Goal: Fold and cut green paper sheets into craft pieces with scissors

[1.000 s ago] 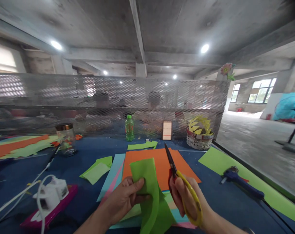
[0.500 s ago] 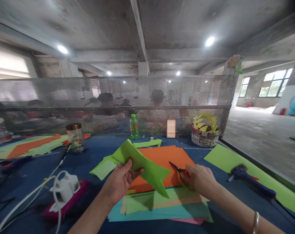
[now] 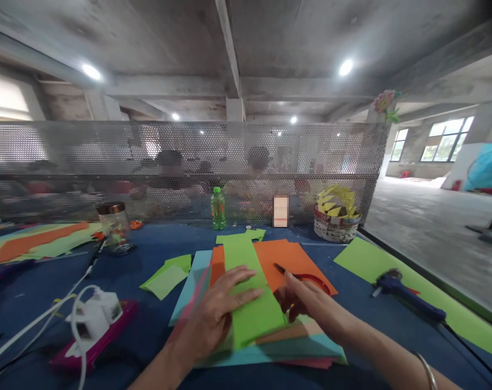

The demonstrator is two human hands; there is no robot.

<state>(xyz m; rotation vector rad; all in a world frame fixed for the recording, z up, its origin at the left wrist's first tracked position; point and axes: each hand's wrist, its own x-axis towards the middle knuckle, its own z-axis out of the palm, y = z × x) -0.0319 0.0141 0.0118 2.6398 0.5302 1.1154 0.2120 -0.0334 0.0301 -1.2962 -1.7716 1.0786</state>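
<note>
A folded bright green paper strip (image 3: 250, 319) lies lengthwise over a stack of coloured sheets. My left hand (image 3: 225, 303) rests on it with fingers spread, pressing on its left part. My right hand (image 3: 305, 306) is at the strip's right edge, thumb apart from the bent fingers; whether its fingertips touch the paper is hard to see. Behind that hand, scissors (image 3: 284, 269) with a red handle lie on the orange paper (image 3: 278, 249), blades pointing left. The hand hides part of their handle. Blue paper (image 3: 195, 279) shows beneath on the left.
Green scraps (image 3: 168, 276) lie to the left, near a power strip (image 3: 116, 322) with white plugs and cables. A glue gun (image 3: 412, 298) rests on green paper at right. Behind stand a jar (image 3: 118, 230), a green bottle (image 3: 218, 208), a basket (image 3: 336, 227) and a perforated metal screen (image 3: 213, 157).
The green paper has come down from the air onto the stack, and my left hand now lies flat on it. My right hand has moved left to its edge, off the scissors.
</note>
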